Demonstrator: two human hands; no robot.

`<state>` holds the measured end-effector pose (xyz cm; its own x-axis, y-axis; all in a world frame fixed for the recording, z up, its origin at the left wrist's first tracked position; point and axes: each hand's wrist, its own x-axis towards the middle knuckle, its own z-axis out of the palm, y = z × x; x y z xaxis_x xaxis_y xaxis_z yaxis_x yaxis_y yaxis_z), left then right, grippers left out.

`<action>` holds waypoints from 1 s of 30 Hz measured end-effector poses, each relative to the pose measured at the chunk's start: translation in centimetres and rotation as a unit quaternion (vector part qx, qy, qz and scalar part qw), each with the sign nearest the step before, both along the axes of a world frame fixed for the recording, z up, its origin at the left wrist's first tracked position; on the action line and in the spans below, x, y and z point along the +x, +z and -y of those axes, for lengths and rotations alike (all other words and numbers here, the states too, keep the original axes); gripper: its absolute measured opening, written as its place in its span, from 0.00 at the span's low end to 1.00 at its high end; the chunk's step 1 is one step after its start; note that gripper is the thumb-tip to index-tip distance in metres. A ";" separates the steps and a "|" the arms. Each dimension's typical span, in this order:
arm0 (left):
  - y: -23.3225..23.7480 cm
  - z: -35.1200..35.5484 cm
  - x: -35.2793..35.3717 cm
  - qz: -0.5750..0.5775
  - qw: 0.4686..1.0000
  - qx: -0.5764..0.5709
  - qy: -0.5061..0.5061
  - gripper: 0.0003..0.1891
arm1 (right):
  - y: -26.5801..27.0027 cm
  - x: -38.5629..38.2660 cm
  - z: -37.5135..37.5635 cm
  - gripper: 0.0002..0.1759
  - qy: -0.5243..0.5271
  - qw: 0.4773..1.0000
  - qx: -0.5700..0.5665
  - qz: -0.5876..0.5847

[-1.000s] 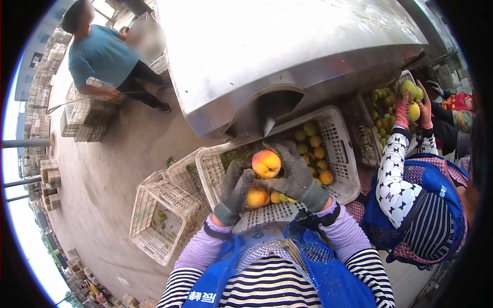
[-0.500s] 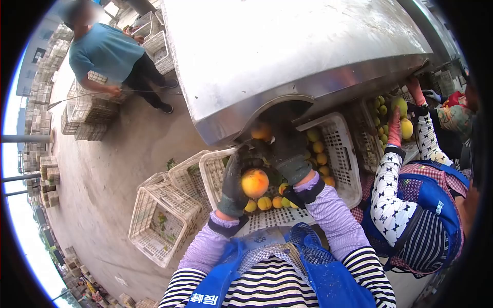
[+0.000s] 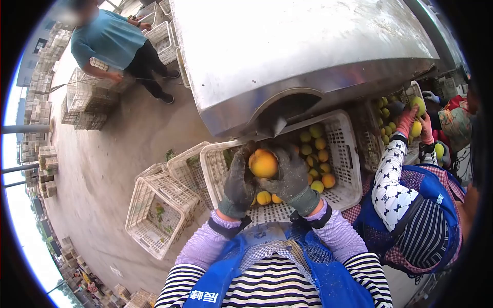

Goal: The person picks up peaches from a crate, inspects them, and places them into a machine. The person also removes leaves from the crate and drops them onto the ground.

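A yellow-orange peach [image 3: 262,163] sits between my two hands, above the near part of a white slatted crate [image 3: 345,163]. My left hand [image 3: 239,179], in a dark grey work glove, wraps its left side. On the other side, my right hand [image 3: 291,174] in a matching glove curls round the fruit's right and lower edge. Beneath and beyond the hands, the crate holds several yellow and greenish peaches [image 3: 328,179]. The gloves hide part of the crate's contents.
A large metal machine [image 3: 303,46] with a dark round opening [image 3: 287,109] overhangs the crate. Other crates [image 3: 156,215] stand on the floor at left. A co-worker [image 3: 416,205] handles fruit at right; another person [image 3: 110,43] stands at upper left.
My right hand has drawn back from the machine opening, where an orange fruit showed, to meet my left hand. The left hand has risen slightly. The co-worker's hands at right have come together.
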<state>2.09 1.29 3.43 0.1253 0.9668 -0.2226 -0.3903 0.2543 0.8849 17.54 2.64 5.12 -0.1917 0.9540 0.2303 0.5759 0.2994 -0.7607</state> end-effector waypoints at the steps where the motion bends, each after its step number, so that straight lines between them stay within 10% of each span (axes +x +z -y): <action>1: 0.2 0.1 0.3 -0.018 1.000 0.019 0.000 0.28 | -0.2 0.1 0.2 0.44 -0.021 0.999 -0.018 -0.030; 15: 1.5 0.0 0.8 0.115 0.992 -0.015 -0.057 0.33 | 2.1 3.4 -0.1 0.47 -0.014 0.999 -0.010 -0.032; 24: 0.5 0.3 0.0 -0.178 0.981 0.066 0.027 0.21 | 2.0 2.7 -0.6 0.41 -0.046 0.995 0.052 0.066; 30: -5.8 3.5 -3.5 -0.152 0.977 -0.118 0.097 0.18 | -1.8 1.7 -3.4 0.35 -0.104 0.973 0.139 0.150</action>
<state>-1.39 -2.20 -2.39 -0.1612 0.8830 -0.4408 -0.1804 0.4128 0.8928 19.20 6.07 3.32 -0.0986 0.8881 0.4490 0.8295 0.3226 -0.4559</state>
